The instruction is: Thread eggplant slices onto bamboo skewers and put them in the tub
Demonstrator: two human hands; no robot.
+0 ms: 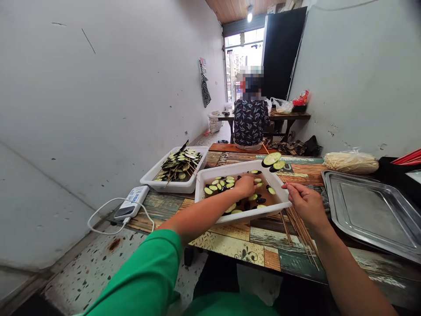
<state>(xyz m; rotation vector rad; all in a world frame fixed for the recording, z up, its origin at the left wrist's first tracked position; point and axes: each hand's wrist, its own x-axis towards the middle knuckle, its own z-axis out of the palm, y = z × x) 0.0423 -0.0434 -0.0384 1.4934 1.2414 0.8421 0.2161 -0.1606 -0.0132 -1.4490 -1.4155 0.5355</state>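
Observation:
My left hand reaches into a white tub of brownish water with eggplant slices floating in it. Its fingertips are down among the slices, so their grip is hidden. My right hand is closed around the lower part of a thin wooden skewer at the tub's right rim. Two eggplant slices, pale green with dark skin, are threaded on that skewer near its upper end. Several bare skewers lie on the table below my right hand.
Left of the tub, a second white tub holds a heap of skewered eggplant. A white device with a cable sits at the table's left edge. To the right are metal trays and bagged enoki mushrooms. Another person sits ahead.

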